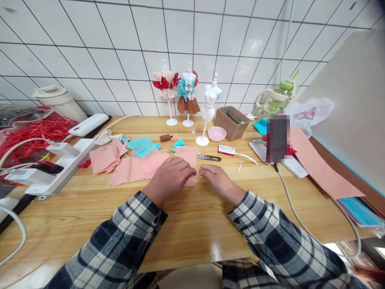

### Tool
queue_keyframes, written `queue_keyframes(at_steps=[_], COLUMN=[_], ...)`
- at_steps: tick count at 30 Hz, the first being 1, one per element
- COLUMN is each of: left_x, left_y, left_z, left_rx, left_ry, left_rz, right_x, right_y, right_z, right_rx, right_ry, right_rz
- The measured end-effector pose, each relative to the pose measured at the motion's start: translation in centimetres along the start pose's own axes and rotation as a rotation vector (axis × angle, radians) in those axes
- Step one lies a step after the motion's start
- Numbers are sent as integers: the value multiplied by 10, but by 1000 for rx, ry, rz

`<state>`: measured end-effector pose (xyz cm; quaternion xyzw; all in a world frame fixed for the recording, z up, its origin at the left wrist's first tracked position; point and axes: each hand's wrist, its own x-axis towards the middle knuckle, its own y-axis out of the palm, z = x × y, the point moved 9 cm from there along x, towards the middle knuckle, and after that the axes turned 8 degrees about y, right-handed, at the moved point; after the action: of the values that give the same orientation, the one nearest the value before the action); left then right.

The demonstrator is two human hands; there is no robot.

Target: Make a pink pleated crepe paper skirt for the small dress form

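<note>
My left hand (173, 176) is closed in a pinch on one end of a thin pale strip (198, 174), above pink paper. My right hand (219, 180) pinches the other end, a short gap away. Behind them lies a pink sheet (188, 154), with small dark thread snips (208, 157) beside it. A red and white box (226, 150) sits to the right, a white strip trailing from it. More pink paper (138, 168) and turquoise paper (142, 146) lie to the left. A bare white mannequin (209, 102) stands behind the hands.
Two dressed mannequins (167, 86) (188, 90) stand by the tiled wall. Right of them are a pink bowl (217, 134), a cardboard box (231, 123), a green bottle (278, 98) and a blurred phone (278, 138) with its cable. A power strip (64, 170) and red shredded paper (39, 130) lie left.
</note>
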<state>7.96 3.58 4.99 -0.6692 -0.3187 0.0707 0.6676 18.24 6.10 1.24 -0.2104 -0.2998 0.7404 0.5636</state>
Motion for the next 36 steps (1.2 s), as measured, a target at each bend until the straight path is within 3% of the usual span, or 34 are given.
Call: queue_keyframes(at_steps=[4,7,9,12,14,16,21,24,26,29,31,34,36], left_x=[-3,-10,-12,-10,-9,-8,-9,-14,-21,-30,-32,-27,-24], left_y=[2,5,8,10,11,12,16,15,12,7,7,14,22], left_z=[11,29,32,27,23,20,18,29,44,61,61,46,34], left_rx=[-171,-325,-377,-406,-427,-461,-536,-426,-320,-333,-424,-593,-735], left_ry=[-85,-227,-256,-241,-250,-266,-259,-275,-342,-472,-513,-497,-496], left_rz=[-30,-74,-65,-36,-12,9,6,-12,-36,-103,-159,-202,-213], right_x=[1,-3,-8,-19,-24,-26,-26,-23,-19,-10,-2,2,0], right_y=[-14,-43,-51,-37,-27,-22,-22,-32,-46,-57,-46,-15,-4], right_z=[-10,-16,-2,30,40,42,40,34,23,-3,-16,-19,-17], right_rx=[50,52,22,-72,-124,-155,-241,-228,-119,143,351,641,768], right_ry=[38,53,-105,-437,-538,-547,-501,-443,-352,-165,-53,63,107], right_rz=[-74,-287,-352,-280,-267,-288,-310,-322,-377,-402,-276,-26,23])
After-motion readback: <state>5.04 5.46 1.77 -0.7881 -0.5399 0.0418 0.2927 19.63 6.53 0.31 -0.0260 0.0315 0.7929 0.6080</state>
